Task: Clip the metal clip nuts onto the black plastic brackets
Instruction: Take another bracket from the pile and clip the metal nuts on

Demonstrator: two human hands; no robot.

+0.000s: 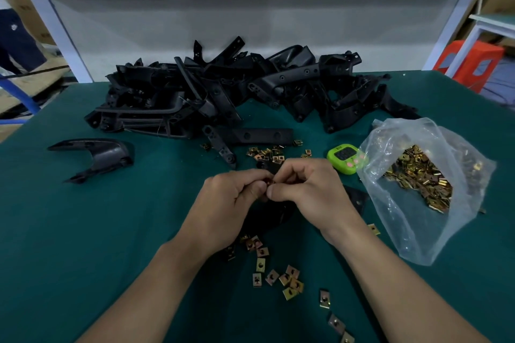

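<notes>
**Clip nut pinched between both hands over a bracket near the table's front edge**

The left hand (231, 203) and right hand (309, 189) are brought together at the middle of the green table (83, 231), a little nearer its front edge than its back. The fingers of both are curled tight, with the thumb tips almost touching. A single brass-coloured clip nut (269, 182) is pinched in the small gap between them, and only a sliver of it is seen. A black bracket (267, 217) lies directly under the hands. It shows as a dark shape between the wrists, and a further part of it juts out just beyond the knuckles. Whether the nut is already seated on it cannot be told, as the joint is covered by the fingers.

A scatter of loose clip nuts (278, 276) is spread between the forearms towards the front edge. A second cluster of nuts (267, 153) lies just beyond the hands. A large pile of black brackets (223, 92) is heaped along the back edge, and a lone curved bracket (103, 153) is set apart towards the left edge. Towards the right edge an open clear plastic bag (390, 231) holds a heap of bagged clip nuts (418, 175). A green timer (345, 157) sits just beside the bag, near the right hand.
</notes>
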